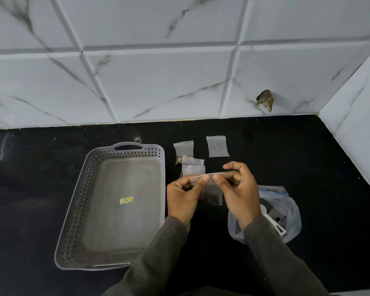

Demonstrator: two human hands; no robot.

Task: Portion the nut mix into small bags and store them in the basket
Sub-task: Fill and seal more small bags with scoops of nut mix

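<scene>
- Your left hand [183, 197] pinches the left part of the top edge of a small bag [212, 195] between thumb and index finger; the other fingers are curled in.
- Your right hand [239, 195] pinches the same top edge further to the right; so both hands grip this one bag, and the two thumbs nearly meet at its middle.
- The small bag hangs down between your hands, above the counter [41, 189] and just right of the basket; something dark is in its lower part, but I cannot tell exactly what.
- The basket [88, 169] is grey, with perforated walls and a handle slot on its far side; it stands on the left half of the counter; your left sleeve [158, 257] covers its near right corner; a yellow sticker [126, 200] is on its floor.
- Beyond your hands, toward the back edge of the counter, lies a filled bag [183, 150] with some light nuts at its bottom; two further bags [193, 165] overlap just in front of it, partly behind your fingers.
- A flat bag [217, 146] lies to the right of these, apart from them.
- The large bag [291, 210] of clear plastic sits on the counter right of your right hand, partly hidden by the wrist; a white scoop [273, 225] rests in it.
- The tiled wall [158, 82] behind the counter has a broken spot [265, 100] low on the right.
</scene>
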